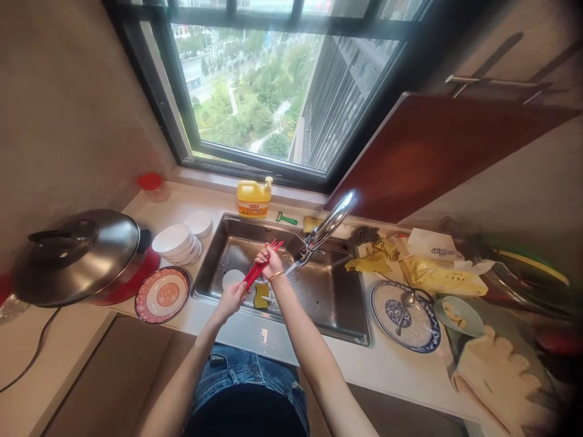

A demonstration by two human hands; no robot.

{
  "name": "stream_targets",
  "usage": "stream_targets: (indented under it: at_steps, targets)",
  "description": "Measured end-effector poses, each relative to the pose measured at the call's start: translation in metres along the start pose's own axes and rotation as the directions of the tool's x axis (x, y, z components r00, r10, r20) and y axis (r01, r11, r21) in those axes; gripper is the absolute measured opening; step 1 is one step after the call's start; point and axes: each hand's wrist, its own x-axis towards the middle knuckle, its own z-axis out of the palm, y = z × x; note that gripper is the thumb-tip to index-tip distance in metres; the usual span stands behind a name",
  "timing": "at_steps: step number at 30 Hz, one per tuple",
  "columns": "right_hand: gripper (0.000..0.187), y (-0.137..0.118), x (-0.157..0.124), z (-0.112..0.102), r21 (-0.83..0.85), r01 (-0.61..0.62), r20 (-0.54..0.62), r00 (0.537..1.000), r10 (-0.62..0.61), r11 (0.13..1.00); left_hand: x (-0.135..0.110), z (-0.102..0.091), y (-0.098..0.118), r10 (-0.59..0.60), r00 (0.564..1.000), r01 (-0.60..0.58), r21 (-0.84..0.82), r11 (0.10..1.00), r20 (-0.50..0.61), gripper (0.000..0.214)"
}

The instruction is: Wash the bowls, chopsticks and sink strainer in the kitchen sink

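Note:
A bundle of red chopsticks (257, 271) slants over the sink (337, 291), held in both hands. My left hand (232, 298) is closed round the lower end, and my right hand (269, 262) grips the bundle nearer its upper end. Beneath them in the basin lie a yellow sponge (261, 295) and a small white dish (233, 279), both partly hidden by the hands and chopsticks. Water seems to run from the chrome faucet (330, 224) just right of my right hand, behind the forearm.
Stacked white bowls (172, 241), a pink-patterned plate (163, 295) and a large lidded pot (82, 255) stand left. Behind the sink are a yellow detergent bottle (254, 200) and a green peeler (286, 218). A blue-patterned plate (387, 303) with a spoon (405, 311) lies right, beside tissue packs (446, 276).

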Motion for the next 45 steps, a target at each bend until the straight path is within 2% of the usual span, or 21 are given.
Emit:
stream_targets:
  at_steps: [2, 5, 8, 10, 13, 15, 16, 17, 19, 20, 23, 24, 26, 29, 31, 33, 35, 37, 40, 42, 45]
  targets:
    - [0.047, -0.022, 0.008, 0.012, 0.098, 0.015, -0.148, 0.989, -0.001, 0.995, -0.008, -0.004, -0.004, 0.05, 0.999, -0.049, 0.087, 0.995, -0.011, 0.067]
    - [0.055, -0.038, 0.012, 0.032, 0.138, 0.035, -0.211, 0.977, -0.005, 0.99, -0.016, -0.015, -0.002, -0.002, 0.999, 0.007, 0.104, 0.995, -0.041, 0.073]
    - [0.054, -0.02, 0.006, 0.049, 0.097, 0.009, -0.166, 0.986, 0.007, 0.995, -0.013, -0.018, 0.005, 0.018, 0.983, -0.004, 0.074, 0.997, -0.185, 0.077]
    - [0.057, 0.004, -0.002, 0.052, 0.053, -0.084, -0.069, 0.994, 0.088, 0.995, -0.006, -0.013, 0.011, 0.026, 0.97, -0.023, 0.017, 1.0, -0.241, 0.078]
    - [0.059, 0.03, -0.014, 0.046, -0.07, -0.291, 0.08, 0.952, 0.296, 0.954, 0.005, 0.002, 0.018, -0.035, 0.984, 0.016, -0.108, 0.994, -0.175, 0.076]
    - [0.057, 0.025, -0.016, 0.039, -0.13, -0.355, 0.081, 0.927, 0.367, 0.926, 0.008, 0.008, 0.021, -0.05, 0.993, 0.035, -0.133, 0.99, -0.111, 0.076]
    - [0.056, 0.017, -0.015, 0.036, -0.133, -0.342, 0.047, 0.935, 0.35, 0.93, 0.007, 0.009, 0.021, -0.049, 0.995, 0.038, -0.12, 0.992, -0.088, 0.076]
    - [0.055, 0.005, -0.012, 0.034, -0.122, -0.297, -0.005, 0.954, 0.298, 0.947, 0.005, 0.008, 0.019, -0.05, 0.996, 0.043, -0.097, 0.994, -0.072, 0.076]
    - [0.052, -0.02, -0.005, 0.034, -0.083, -0.079, -0.158, 0.985, 0.065, 0.993, -0.001, 0.003, 0.013, -0.076, 0.996, 0.074, -0.042, 0.996, -0.042, 0.076]
    - [0.05, -0.031, -0.001, 0.034, -0.083, 0.071, -0.247, 0.965, -0.09, 0.994, -0.006, -0.002, 0.009, -0.101, 0.995, 0.1, -0.017, 0.995, -0.024, 0.076]
    - [0.044, -0.042, 0.009, 0.035, -0.17, 0.421, -0.42, 0.787, -0.452, 0.891, -0.017, -0.013, -0.008, -0.173, 0.985, 0.174, 0.031, 0.984, -0.014, 0.077]
    - [0.043, -0.038, 0.011, 0.034, -0.201, 0.466, -0.437, 0.745, -0.505, 0.862, -0.019, -0.015, -0.013, -0.182, 0.983, 0.183, 0.039, 0.982, -0.024, 0.078]
    - [0.04, -0.025, 0.014, 0.03, -0.257, 0.471, -0.449, 0.715, -0.536, 0.844, -0.02, -0.017, -0.02, -0.185, 0.982, 0.187, 0.052, 0.981, -0.048, 0.079]
    - [0.032, 0.004, 0.014, 0.025, -0.323, 0.37, -0.461, 0.742, -0.486, 0.871, -0.012, -0.018, -0.02, -0.17, 0.984, 0.173, 0.081, 0.982, -0.046, 0.077]
    - [0.032, 0.023, 0.011, 0.024, -0.293, 0.284, -0.437, 0.809, -0.392, 0.913, -0.002, -0.02, -0.015, -0.143, 0.988, 0.149, 0.115, 0.982, -0.053, 0.075]
    - [0.041, 0.039, 0.005, 0.022, -0.184, 0.198, -0.367, 0.895, -0.255, 0.963, 0.007, -0.022, -0.011, -0.125, 0.991, 0.132, 0.166, 0.977, -0.056, 0.073]
    - [0.052, 0.048, -0.001, 0.014, -0.054, 0.072, -0.289, 0.954, -0.085, 0.996, 0.01, -0.023, -0.011, -0.079, 0.994, 0.097, 0.256, 0.962, -0.08, 0.07]
    - [0.056, 0.048, -0.005, -0.001, 0.06, -0.097, -0.251, 0.962, 0.11, 0.993, 0.007, -0.023, -0.017, 0.058, 0.99, -0.004, 0.378, 0.926, -0.131, 0.061]
    - [0.058, 0.036, -0.008, -0.036, 0.172, -0.273, -0.252, 0.917, 0.31, 0.947, 0.003, -0.015, -0.032, 0.269, 0.956, -0.173, 0.517, 0.838, -0.115, 0.041]
    - [0.059, 0.022, -0.008, -0.061, 0.219, -0.209, -0.289, 0.919, 0.268, 0.953, 0.009, -0.006, -0.039, 0.272, 0.96, -0.195, 0.554, 0.809, -0.06, 0.036]
    - [0.054, 0.003, -0.004, -0.087, 0.235, 0.004, -0.384, 0.919, 0.089, 0.972, 0.037, 0.013, -0.039, 0.197, 0.98, -0.149, 0.654, 0.742, -0.001, 0.041]
